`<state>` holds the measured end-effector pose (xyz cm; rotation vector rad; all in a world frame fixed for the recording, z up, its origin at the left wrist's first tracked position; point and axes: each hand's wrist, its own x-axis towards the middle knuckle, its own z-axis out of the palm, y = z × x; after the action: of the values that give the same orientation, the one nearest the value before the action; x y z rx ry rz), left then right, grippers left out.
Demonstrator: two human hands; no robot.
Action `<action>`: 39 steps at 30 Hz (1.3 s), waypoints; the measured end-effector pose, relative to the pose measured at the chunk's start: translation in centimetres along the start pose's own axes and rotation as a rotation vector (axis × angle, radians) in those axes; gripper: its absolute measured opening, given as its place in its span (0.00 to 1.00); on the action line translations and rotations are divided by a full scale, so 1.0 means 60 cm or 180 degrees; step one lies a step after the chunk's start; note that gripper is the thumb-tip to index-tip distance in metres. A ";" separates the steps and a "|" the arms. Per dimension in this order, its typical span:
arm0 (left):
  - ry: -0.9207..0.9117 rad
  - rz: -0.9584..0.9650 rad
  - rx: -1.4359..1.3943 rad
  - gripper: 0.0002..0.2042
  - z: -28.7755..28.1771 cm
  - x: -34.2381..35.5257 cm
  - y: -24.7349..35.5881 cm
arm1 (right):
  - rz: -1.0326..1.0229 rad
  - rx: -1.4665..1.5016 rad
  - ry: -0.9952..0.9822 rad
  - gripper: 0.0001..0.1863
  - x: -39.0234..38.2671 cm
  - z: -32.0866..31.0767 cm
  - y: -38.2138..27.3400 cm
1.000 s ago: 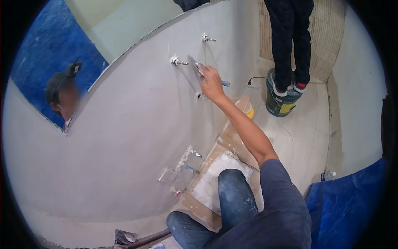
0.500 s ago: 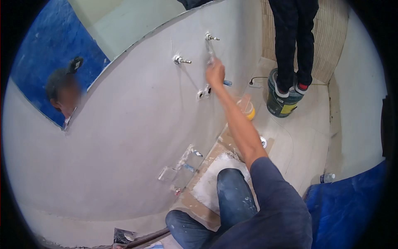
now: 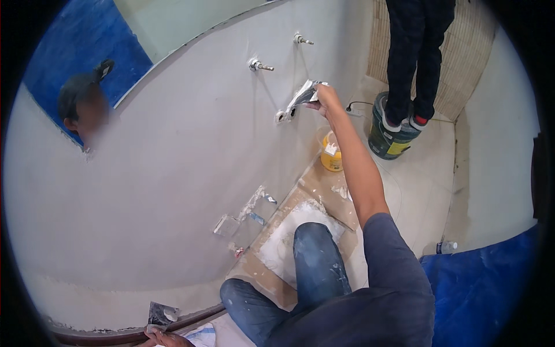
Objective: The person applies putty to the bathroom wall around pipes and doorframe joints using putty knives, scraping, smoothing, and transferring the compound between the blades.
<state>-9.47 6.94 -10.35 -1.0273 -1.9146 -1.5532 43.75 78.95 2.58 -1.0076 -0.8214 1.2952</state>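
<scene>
My right hand [image 3: 326,99] grips a putty knife [image 3: 304,92] smeared with white paste. Its blade is at the grey wall [image 3: 191,150], just above two open round pipe holes [image 3: 285,115]; whether it touches cannot be told. Above are two metal pipe stubs, a nearer one [image 3: 261,65] and a farther one [image 3: 303,40]. At the lower left edge, my left hand [image 3: 166,338], partly cut off, holds a dark flat scraper [image 3: 163,314] with a white dab on it. Lower on the wall is a patch with white paste and blue pipe ends [image 3: 257,218].
A yellow bucket [image 3: 332,157] stands below my right forearm. White paste [image 3: 298,231] lies on a board by my knees. Someone in dark trousers stands on a dark green bucket [image 3: 386,136]. Another person's capped head [image 3: 84,101] shows at left. A bottle [image 3: 447,247] stands beside blue sheeting [image 3: 480,283].
My right hand has moved down and right from beside the pipe stubs, and the putty knife now shows clearly. My left hand has come into view at the bottom. The view has shifted slightly.
</scene>
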 end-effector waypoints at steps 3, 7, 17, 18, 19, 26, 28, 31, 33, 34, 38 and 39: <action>0.0679 -0.0234 -0.0171 0.26 0.070 0.008 0.077 | 0.0361 -0.0146 -0.0037 0.13 0.012 0.000 -0.005; 0.0528 0.0199 0.0619 0.26 -0.053 -0.006 -0.072 | 0.0560 -0.0284 -0.0120 0.13 0.002 0.085 -0.013; 0.0114 -0.0040 0.0253 0.23 0.020 -0.012 0.037 | -0.0361 -0.0147 -0.0433 0.12 -0.022 0.124 -0.157; 0.0131 -0.0039 0.0260 0.23 0.013 -0.012 0.035 | -0.0364 -0.0140 -0.0451 0.12 -0.036 0.107 -0.150; 0.0298 -0.0075 0.0212 0.23 0.015 -0.012 0.028 | -0.0343 -0.0250 -0.0351 0.12 -0.041 0.082 -0.134; 0.0181 0.0072 0.0556 0.23 0.022 -0.026 0.010 | 0.0373 -0.0371 0.0233 0.12 0.035 0.033 -0.056; 0.0154 -0.0113 0.0464 0.23 0.026 -0.007 0.035 | 0.0314 -0.0423 0.0159 0.12 0.039 0.036 -0.046; 0.0076 -0.0249 0.0321 0.24 -0.002 -0.002 0.016 | 0.0354 -0.0496 0.0024 0.12 0.038 0.056 -0.034; -0.0013 -0.0221 0.0229 0.24 -0.006 -0.011 -0.002 | 0.0435 -0.0547 0.0011 0.12 0.050 0.055 -0.030; -0.0051 -0.0350 0.0286 0.24 0.005 -0.014 -0.001 | 0.0409 -0.0518 0.0054 0.13 0.061 0.041 -0.029; -0.0107 -0.0158 0.0589 0.25 -0.040 -0.033 -0.061 | 0.0449 -0.0611 0.0062 0.15 0.069 0.072 -0.025; -0.0105 -0.0161 0.0578 0.25 -0.044 -0.032 -0.069 | 0.0439 -0.0615 0.0065 0.15 0.072 0.074 -0.030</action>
<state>-11.77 3.56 -13.66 -0.9384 -2.0754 -1.3667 40.84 83.85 5.66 -1.2472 -0.8864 1.3379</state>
